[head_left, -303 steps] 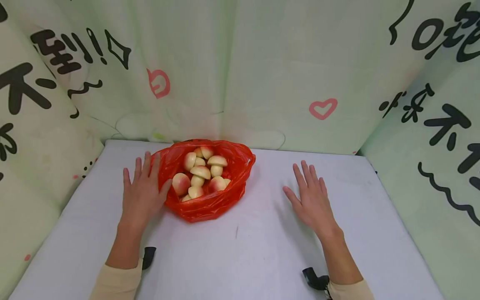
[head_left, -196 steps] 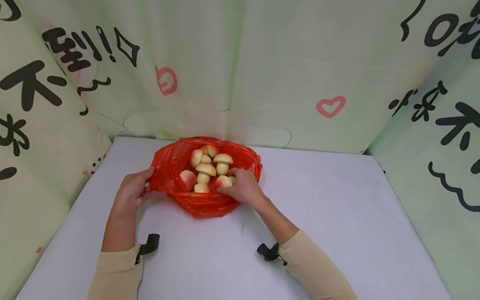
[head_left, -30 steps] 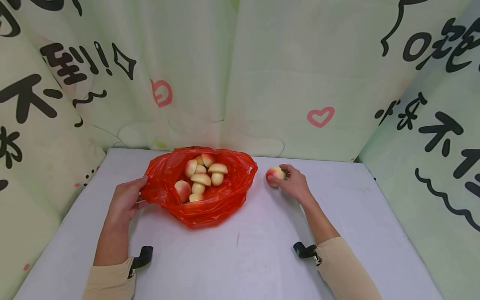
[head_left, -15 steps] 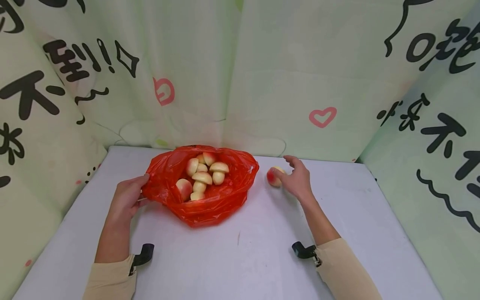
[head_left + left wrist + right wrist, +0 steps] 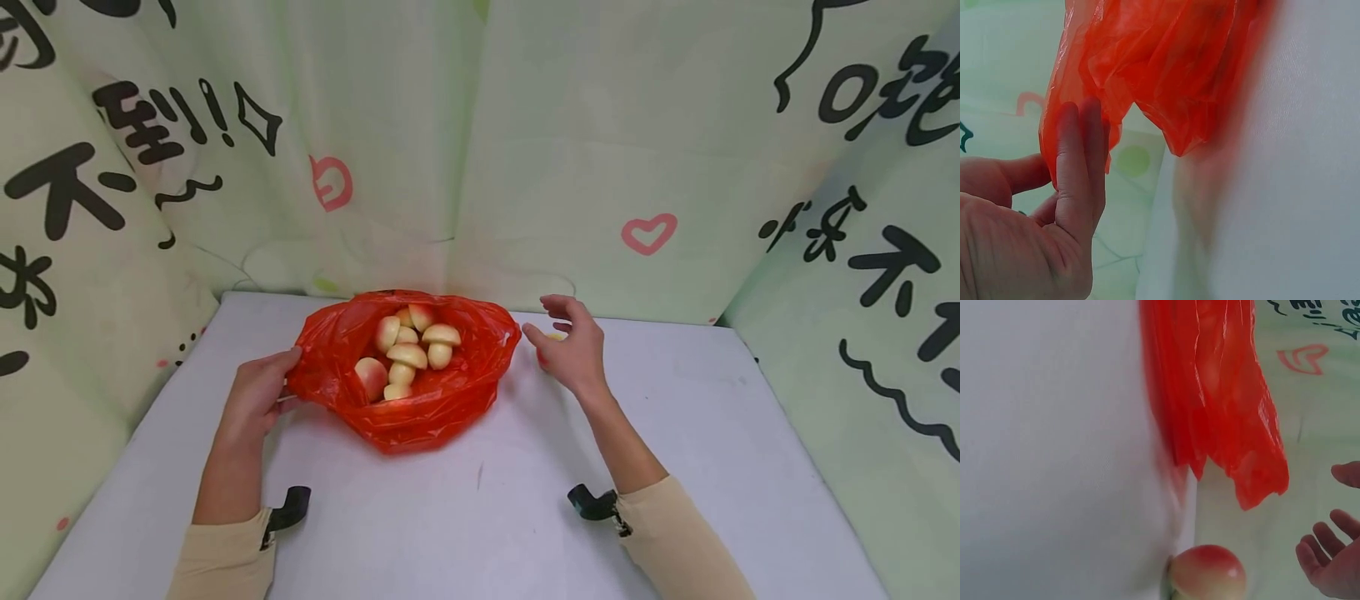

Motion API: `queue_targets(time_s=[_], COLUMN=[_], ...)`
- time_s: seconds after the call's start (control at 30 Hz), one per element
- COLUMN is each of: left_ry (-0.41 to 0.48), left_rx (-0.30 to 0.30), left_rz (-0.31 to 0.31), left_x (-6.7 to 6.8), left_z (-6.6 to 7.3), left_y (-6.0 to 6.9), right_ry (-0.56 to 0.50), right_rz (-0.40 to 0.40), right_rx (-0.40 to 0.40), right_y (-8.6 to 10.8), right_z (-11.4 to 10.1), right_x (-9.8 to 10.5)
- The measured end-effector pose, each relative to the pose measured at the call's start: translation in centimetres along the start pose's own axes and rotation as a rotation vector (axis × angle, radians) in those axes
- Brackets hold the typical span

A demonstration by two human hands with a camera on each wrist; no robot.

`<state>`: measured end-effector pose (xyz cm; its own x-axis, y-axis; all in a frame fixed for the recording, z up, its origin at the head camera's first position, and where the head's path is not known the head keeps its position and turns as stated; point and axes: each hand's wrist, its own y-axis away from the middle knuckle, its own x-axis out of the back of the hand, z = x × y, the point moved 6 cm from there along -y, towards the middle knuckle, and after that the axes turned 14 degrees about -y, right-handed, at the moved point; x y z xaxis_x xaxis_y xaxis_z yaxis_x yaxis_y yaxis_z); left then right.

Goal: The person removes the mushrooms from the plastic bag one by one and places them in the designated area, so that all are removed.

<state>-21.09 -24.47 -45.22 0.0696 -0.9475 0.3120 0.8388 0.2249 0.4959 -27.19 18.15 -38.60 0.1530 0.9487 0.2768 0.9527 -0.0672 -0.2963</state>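
A red plastic bag (image 5: 420, 429) sits on the table with its mouth spread wide. Inside lie several toy mushrooms (image 5: 407, 357), cream with pinkish-red caps. My left hand (image 5: 253, 392) pinches the bag's left edge between thumb and fingers, as the left wrist view also shows. My right hand (image 5: 573, 346) is raised just right of the bag, fingers apart and loosely bent, with nothing in it. Below and behind it, one toy mushroom (image 5: 1209, 573) rests on the table, mostly hidden by the hand in the head view.
The white-covered table (image 5: 480, 525) meets a pale green curtain (image 5: 540, 167) at the back, with more curtain along both sides. Black lettering and pink hearts are printed on the cloth. A black wrist-camera mount (image 5: 592, 503) sits by the right cuff.
My right hand has let go of the toy mushroom on the table, then lifted and moved left toward the bag. My left hand has kept its hold on the bag's edge.
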Motion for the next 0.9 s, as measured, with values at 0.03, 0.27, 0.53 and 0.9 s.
queue_targets(time_s=[0.03,0.27,0.53,0.9], left_ry=[0.000,-0.002,0.000,-0.007], left_rx=[0.001,0.004,0.005,0.007], left_rz=[-0.001,-0.006,-0.003,0.000], left_x=[0.0,0.0,0.0,0.0], left_z=[0.0,-0.1,-0.1,0.0], left_y=[0.0,0.1,0.0,0.0], right_ry=[-0.004,-0.058,-0.179,-0.170], right_rz=[-0.013,-0.123,-0.284,-0.438], right_rx=[0.007,0.051,0.026,-0.051], right_y=[0.1,0.8,1.8,3.3], right_z=[-0.3,-2.0,-3.2,-3.0], right_x=[-0.3,-3.1,-7.1,-11.5])
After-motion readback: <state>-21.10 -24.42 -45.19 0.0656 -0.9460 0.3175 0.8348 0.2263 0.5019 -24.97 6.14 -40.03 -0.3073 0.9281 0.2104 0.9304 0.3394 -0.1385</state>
